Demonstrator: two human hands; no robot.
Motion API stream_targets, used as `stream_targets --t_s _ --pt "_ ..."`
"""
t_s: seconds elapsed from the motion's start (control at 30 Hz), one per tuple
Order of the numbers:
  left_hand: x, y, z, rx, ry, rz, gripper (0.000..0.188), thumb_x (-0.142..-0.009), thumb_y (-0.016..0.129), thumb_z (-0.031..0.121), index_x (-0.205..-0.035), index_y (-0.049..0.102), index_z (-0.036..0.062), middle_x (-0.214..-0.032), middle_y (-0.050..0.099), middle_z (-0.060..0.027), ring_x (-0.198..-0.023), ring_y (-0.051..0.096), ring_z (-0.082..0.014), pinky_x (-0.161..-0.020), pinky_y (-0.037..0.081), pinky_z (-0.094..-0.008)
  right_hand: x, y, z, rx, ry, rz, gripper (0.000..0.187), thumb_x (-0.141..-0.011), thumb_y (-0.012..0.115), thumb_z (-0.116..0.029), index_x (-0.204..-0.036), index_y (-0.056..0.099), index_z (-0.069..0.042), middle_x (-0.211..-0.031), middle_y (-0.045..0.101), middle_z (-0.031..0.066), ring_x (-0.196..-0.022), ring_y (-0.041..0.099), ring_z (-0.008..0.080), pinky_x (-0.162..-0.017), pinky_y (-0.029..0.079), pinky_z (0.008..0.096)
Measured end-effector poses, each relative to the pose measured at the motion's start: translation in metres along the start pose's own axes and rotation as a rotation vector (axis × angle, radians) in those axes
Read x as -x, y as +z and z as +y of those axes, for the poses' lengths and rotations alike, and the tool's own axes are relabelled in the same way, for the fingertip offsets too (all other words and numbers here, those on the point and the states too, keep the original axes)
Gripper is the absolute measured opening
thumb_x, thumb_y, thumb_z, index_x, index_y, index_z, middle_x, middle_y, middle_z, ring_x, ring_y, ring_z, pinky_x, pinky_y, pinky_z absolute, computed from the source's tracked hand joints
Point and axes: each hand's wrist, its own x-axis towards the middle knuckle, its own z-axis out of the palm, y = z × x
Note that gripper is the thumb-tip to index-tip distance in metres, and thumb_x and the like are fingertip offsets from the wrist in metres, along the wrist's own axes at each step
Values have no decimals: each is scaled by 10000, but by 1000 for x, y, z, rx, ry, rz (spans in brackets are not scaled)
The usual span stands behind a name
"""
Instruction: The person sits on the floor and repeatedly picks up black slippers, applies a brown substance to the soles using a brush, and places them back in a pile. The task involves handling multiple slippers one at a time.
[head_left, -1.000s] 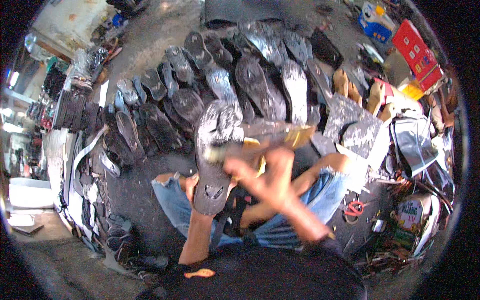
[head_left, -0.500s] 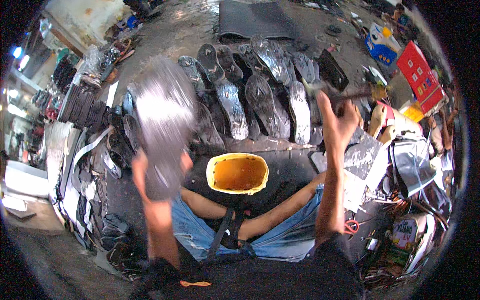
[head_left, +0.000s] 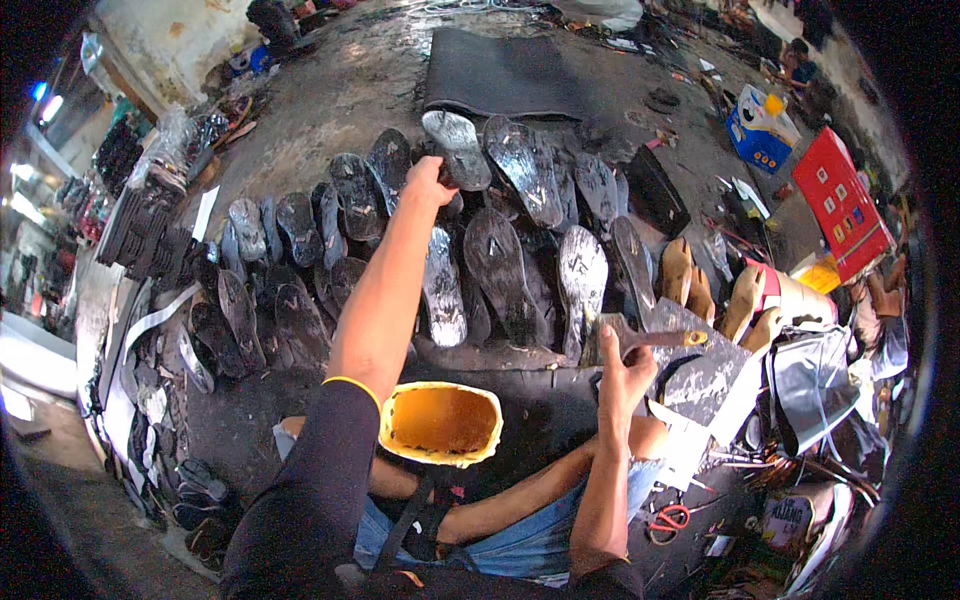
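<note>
My left hand (head_left: pixel 430 182) reaches far out over the rows and grips the near end of a shiny, wet-looking shoe sole (head_left: pixel 456 142). That sole lies at the back, among several dark soles stood close together. Near my right knee, my right hand (head_left: pixel 626 372) is closed round a brush-like tool (head_left: pixel 668 338) with a worn handle; its broad end is partly hidden by my fingers. Between my arms stands a yellow-rimmed tub (head_left: pixel 442 425) with amber coating inside. Wet, glossy streaks cover a sole (head_left: pixel 582 280) in the front row.
A dark rubber sheet (head_left: pixel 505 75) lies beyond the soles. Wooden shoe lasts (head_left: pixel 677 270), a streaked grey board (head_left: pixel 700 370) and a red box (head_left: pixel 843 203) are on the right. Red-handled scissors (head_left: pixel 668 520) lie by my right leg. Stacked dark material (head_left: pixel 150 225) stands at left.
My left hand has swung forward and right from near my left knee, carrying a sole to the back row. My right hand has come down and nearer with the brush-like tool. The view has shifted.
</note>
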Motion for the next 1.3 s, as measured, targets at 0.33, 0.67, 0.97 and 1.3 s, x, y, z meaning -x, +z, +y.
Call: stream_targets --t_s 0.33,0.67,0.97,1.3 --pt "326 -200 -46 -420 609 -149 394 -1060 608 290 -1265 623 -46 -1174 719 -206 -1060 713 -278 -950 578 -416 -7 11 26 113 288 94 431 -1063 605 -372 -1293 693 -19 -1227 718 145 -1092 659 262 -973 505 382" --pt "615 -614 -5 -1613 384 1351 293 -859 752 250 -1085 737 65 -1044 761 -173 -974 733 -360 -845 571 -461 71 0 -52 217 -309 -176 486 -999 710 -407 -1147 751 54 -1106 764 194 -995 699 252 -920 554 375" --pt "640 -753 -59 -1948 -289 1518 462 -855 810 463 -1051 726 53 -1072 752 -214 -1012 729 -450 -801 591 -578 145 77 -63 483 -576 -800 210 -904 816 -196 -992 766 -12 -899 766 152 -836 748 283 -733 562 378" --pt "660 -583 1 -1399 523 1076 254 -982 689 220 -1065 637 -15 -1191 681 -182 -1105 639 -323 -999 489 -428 118 28 -57 189 -137 -419 322 -1018 682 -274 -1070 701 43 -959 749 145 -907 654 163 -838 514 347"
